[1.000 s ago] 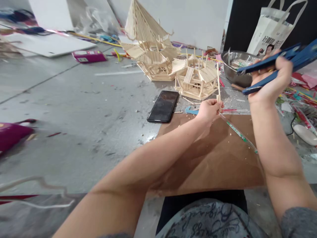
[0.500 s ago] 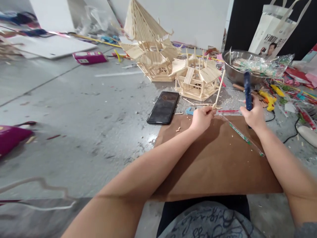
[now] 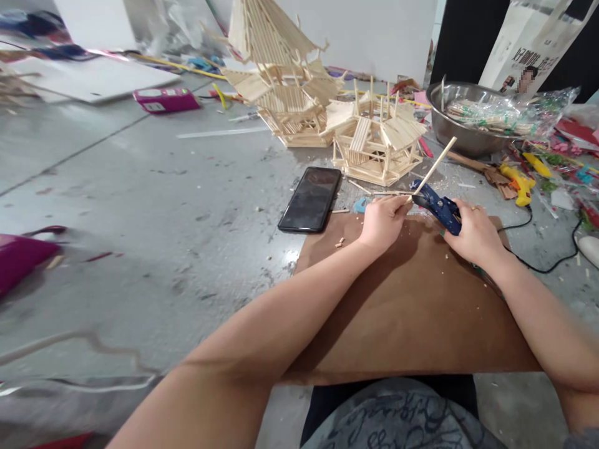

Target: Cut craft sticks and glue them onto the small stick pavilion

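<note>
Pinched in the fingers of my left hand (image 3: 384,221) is the lower end of a thin wooden stick (image 3: 436,164), which slants up to the right. My right hand (image 3: 475,237) is wrapped round a dark blue cutting tool (image 3: 438,207). The tool's dark jaws are at the stick's lower end, beside my left fingertips; whether they touch the stick I cannot tell. Both hands are over the far edge of a brown board (image 3: 397,312). Behind them stands a low wooden stick model (image 3: 377,146), with a taller roofed one (image 3: 292,93) at its left.
A black phone (image 3: 311,199) lies left of my left hand. At the back right are a metal bowl (image 3: 468,134) of sticks and a yellow glue gun (image 3: 518,184) with a black cable. Magenta packs (image 3: 166,100) lie on the floor at the left.
My right hand has brought the blue tool left and down to the stick, turning it from upright to slanted. The stick in my left hand now leans further right.
</note>
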Tool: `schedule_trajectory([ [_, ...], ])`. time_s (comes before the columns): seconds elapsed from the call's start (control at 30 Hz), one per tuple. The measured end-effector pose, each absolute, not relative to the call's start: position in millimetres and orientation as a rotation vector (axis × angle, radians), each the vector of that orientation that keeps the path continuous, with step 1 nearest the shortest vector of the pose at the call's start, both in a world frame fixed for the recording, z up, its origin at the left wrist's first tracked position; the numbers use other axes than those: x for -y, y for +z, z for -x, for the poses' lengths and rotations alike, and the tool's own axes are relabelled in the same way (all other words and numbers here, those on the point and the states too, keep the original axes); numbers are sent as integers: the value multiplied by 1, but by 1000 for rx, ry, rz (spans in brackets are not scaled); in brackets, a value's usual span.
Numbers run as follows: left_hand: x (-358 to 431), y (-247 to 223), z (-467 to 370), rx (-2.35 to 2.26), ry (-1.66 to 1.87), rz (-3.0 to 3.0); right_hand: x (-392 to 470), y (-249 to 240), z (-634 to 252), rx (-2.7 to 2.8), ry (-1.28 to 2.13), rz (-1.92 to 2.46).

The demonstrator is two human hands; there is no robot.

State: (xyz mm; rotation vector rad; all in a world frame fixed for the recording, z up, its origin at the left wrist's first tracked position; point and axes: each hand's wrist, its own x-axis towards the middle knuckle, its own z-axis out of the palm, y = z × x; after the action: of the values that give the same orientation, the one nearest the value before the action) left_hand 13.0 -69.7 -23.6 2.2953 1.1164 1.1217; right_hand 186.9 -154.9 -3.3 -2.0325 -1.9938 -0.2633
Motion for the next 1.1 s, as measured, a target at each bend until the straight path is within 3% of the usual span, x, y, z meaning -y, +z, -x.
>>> schedule_trajectory([
  [1.1,67,-26,-14,-1062,1114,-2569,159,0,-176,2039,-304,2108],
])
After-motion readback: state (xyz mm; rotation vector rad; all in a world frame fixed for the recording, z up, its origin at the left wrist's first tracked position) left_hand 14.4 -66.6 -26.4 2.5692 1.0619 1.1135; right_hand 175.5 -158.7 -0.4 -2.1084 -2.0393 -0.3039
